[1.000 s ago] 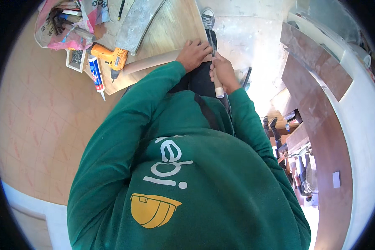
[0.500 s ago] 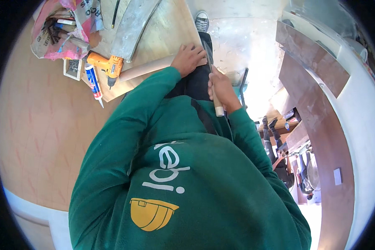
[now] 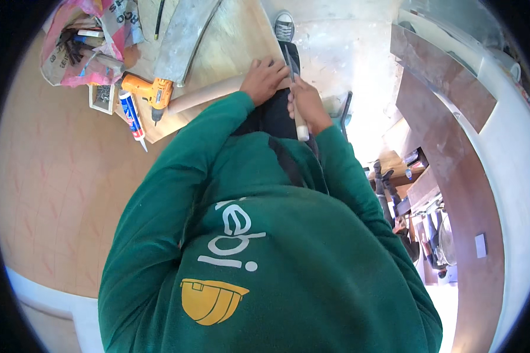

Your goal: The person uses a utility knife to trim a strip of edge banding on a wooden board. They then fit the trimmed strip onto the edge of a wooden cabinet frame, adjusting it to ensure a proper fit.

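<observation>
A long pale wooden strip lies along the near edge of the wooden tabletop, its end reaching past the side edge. My left hand is closed over the strip near that end, holding it down. In my right hand is a file-like tool with a pale round handle and a narrow grey blade pointing away from me. The blade runs beside the strip's end, next to my left fingertips. Whether its edge is toothed, I cannot make out.
An orange cordless drill, a sealant tube and a small box of screws sit at the table's left corner. Behind them is a plastic bag of tools. A grey curved panel and a pencil lie farther back. Other people are at right.
My right hand has pushed the tool forward, away from me and slightly left. My left hand keeps its hold on the strip.
</observation>
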The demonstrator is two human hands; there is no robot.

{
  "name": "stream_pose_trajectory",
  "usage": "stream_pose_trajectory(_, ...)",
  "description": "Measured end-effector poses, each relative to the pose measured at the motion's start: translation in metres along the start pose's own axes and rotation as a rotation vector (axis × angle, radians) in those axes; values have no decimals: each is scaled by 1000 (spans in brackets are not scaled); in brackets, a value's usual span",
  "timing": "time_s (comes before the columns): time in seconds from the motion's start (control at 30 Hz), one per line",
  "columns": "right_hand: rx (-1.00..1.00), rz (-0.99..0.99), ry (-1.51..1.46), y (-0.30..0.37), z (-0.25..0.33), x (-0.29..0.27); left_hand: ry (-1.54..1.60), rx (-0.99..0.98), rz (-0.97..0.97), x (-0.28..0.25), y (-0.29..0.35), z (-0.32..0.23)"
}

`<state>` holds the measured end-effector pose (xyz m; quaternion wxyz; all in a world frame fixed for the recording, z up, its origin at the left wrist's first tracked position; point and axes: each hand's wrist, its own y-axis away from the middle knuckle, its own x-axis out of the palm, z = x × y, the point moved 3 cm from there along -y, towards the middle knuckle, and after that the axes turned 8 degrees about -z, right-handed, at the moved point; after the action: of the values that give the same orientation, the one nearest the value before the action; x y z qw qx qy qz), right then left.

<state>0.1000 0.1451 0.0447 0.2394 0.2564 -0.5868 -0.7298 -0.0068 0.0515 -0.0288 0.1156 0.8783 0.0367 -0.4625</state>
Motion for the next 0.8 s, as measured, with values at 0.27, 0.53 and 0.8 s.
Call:
stream_pose_trajectory(0.27,-11,20,45,10,-6,-4,6,1,-3,-5,-2,-2)
stream_pose_trajectory(0.53,-13,24,55,13,-7,-5,65,-13,-24,-5,-1,-2)
stream_pose_trajectory(0.8,9,-17,71,44,-14,-9,32,-17,-20,-3,0,-1)
